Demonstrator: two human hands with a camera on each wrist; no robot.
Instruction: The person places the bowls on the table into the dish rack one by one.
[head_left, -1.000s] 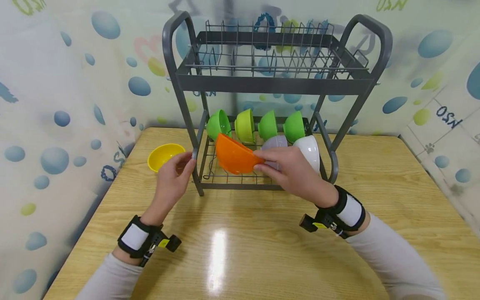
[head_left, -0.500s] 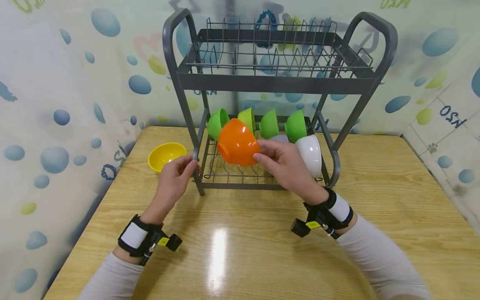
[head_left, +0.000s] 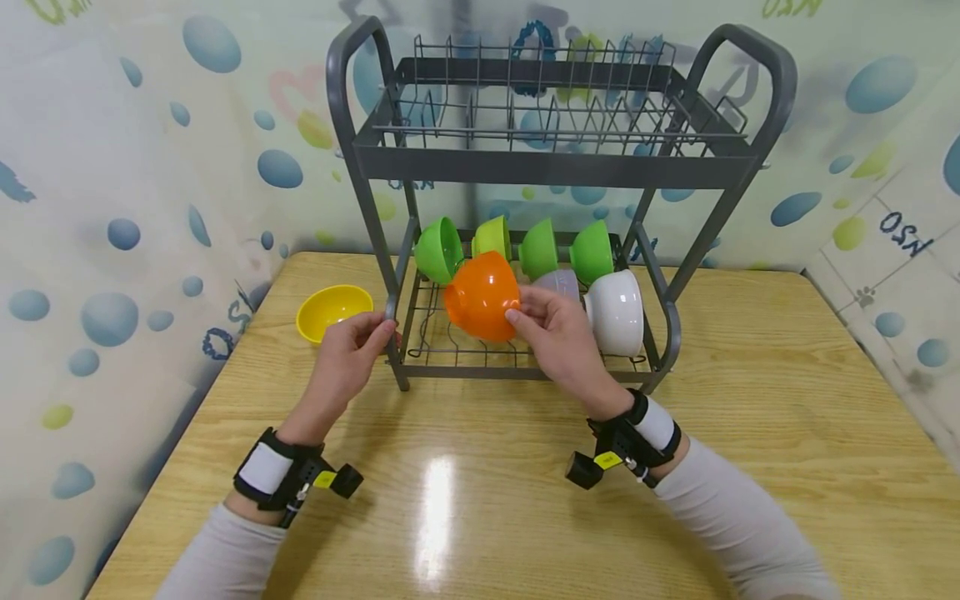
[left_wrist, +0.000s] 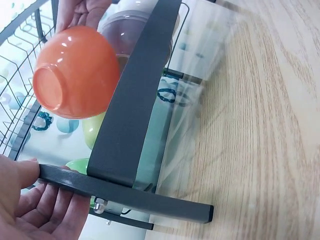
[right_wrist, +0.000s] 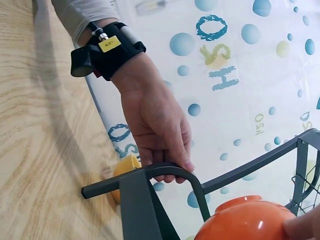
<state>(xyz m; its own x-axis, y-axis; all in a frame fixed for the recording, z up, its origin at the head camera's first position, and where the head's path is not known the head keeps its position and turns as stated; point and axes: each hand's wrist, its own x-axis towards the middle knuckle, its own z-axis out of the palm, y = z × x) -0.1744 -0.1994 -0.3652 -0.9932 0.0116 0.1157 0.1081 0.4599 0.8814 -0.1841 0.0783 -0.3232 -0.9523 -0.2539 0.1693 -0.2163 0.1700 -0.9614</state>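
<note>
My right hand pinches the rim of an orange bowl between thumb and fingers. The bowl is tilted on its side, its base facing left, over the left front part of the lower shelf. My left hand grips the front left post of the grey dish rack; in the left wrist view its thumb and fingers close round that post. Right of the orange bowl, a lavender bowl and a white bowl stand tilted in the front row. Behind are green bowls in a row, one of them yellow-green.
A yellow bowl sits upright on the wooden table, left of the rack and close beside my left hand. The upper wire shelf spans above the bowls. A patterned wall stands behind.
My right hand has turned the orange bowl so its base swings round to the left, then lowered it slightly. The right forearm has shifted left. My left hand stays on the post.
</note>
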